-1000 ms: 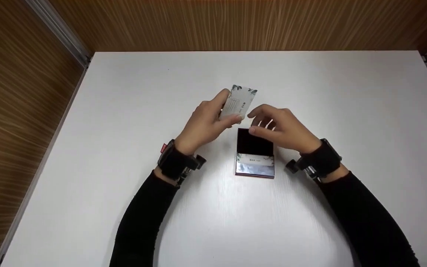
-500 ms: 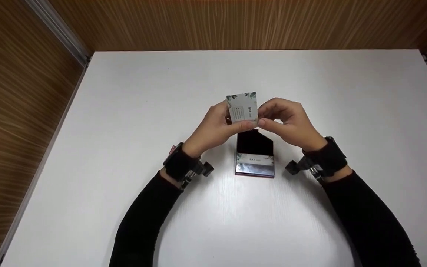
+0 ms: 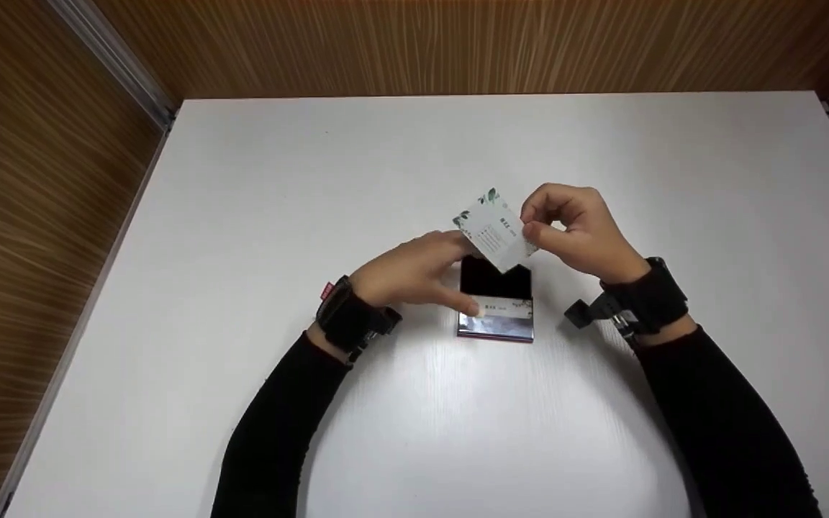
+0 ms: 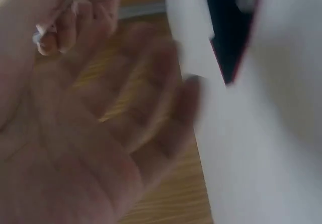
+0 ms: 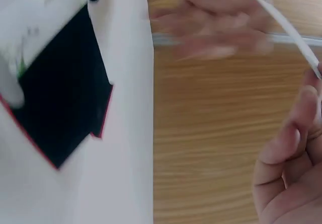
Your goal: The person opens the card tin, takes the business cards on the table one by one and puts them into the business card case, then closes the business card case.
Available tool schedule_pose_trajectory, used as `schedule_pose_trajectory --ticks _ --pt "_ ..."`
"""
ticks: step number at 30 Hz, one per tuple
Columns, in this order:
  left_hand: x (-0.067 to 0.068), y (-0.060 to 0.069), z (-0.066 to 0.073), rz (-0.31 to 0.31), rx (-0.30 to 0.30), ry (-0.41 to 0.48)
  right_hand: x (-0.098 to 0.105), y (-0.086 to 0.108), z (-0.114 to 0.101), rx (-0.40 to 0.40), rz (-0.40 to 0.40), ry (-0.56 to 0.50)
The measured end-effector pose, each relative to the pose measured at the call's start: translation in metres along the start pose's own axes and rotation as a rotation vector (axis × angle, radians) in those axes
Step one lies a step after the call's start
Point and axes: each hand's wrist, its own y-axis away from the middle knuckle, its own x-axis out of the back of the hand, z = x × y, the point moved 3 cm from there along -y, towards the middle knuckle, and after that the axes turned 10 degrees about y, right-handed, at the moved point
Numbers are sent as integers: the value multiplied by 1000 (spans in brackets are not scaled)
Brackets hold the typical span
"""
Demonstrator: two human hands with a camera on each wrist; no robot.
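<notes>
My right hand (image 3: 580, 230) pinches a white business card (image 3: 494, 230) with green leaf corners and small print between thumb and curled fingers. The card is raised and tilted above the table; seen edge-on in the right wrist view, it could be one card or a thin stack. Below it lies an open card case (image 3: 495, 328) with a shiny front, dark inside and red edges. Another leaf-patterned card (image 3: 508, 308) shows inside the case. My left hand (image 3: 414, 273) is spread beside the case, its thumb over the case's left side; whether it touches is unclear. Its fingertips are hidden behind the raised card.
The white table (image 3: 278, 201) extends around the case on all sides. Wood-grain panels stand behind it (image 3: 458, 50) and along the left. Each wrist carries a black strap with a small camera (image 3: 578, 314).
The card passed from my left hand to my right, turning as it went. My left hand let go and moved down toward the case. The case stayed in place.
</notes>
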Motion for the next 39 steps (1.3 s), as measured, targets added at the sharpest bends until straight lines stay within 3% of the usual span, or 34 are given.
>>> schedule_pose_trajectory --ticks 2,4,7,10,23,39 --pt "-3 1 -4 -59 67 -182 3 2 1 -4 -99 41" --pt "-7 1 -8 -92 113 -290 4 4 4 -23 -240 91" --pt "-10 0 -12 -98 142 -371 1 7 11 -62 -440 202" --pt "-13 -1 -14 -81 134 -409 -4 8 18 -96 -543 307" --pt "-15 -1 -10 -53 127 -470 -13 8 28 -95 -585 473" --pt "-17 1 -11 -51 123 -456 -25 14 29 -116 -670 455"
